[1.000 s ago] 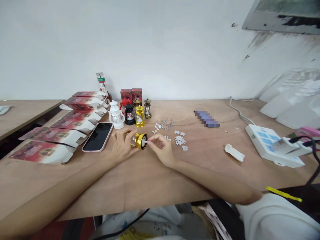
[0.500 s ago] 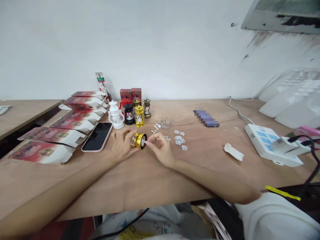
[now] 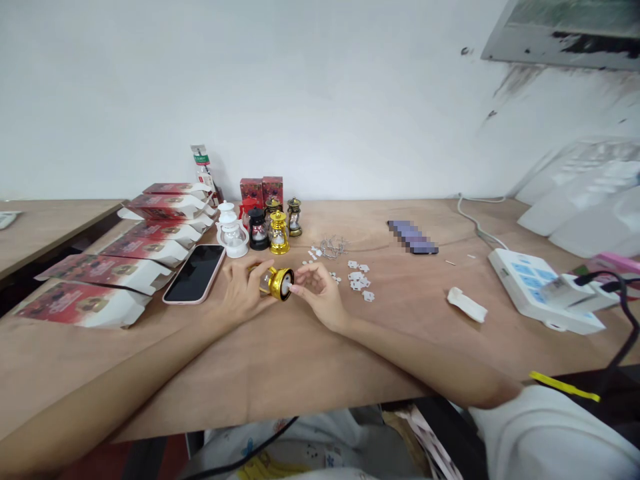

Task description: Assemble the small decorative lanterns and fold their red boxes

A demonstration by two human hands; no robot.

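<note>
My left hand (image 3: 243,288) is wrapped round a small gold lantern (image 3: 274,282), which lies on its side with its open base turned toward my right hand (image 3: 320,293). The thumb and finger of my right hand are pinched at the white underside of that base, on a small white piece too tiny to make out clearly. Small white plastic pieces (image 3: 358,280) lie on the table just right of my right hand. Behind the hands stand upright lanterns: a white one (image 3: 233,233), a black one (image 3: 258,230), a gold one (image 3: 279,233) and several others.
Open red and white boxes (image 3: 90,301) line the left side, beside a phone (image 3: 195,273). A tangle of thin metal bits (image 3: 334,247) lies behind my right hand. To the right are a blurred purple object (image 3: 413,237), a white scrap (image 3: 467,305) and a power strip (image 3: 540,287).
My right fingers have shifted very slightly and press closer against the lantern's base. The left hand and the lantern stay nearly as they were.
</note>
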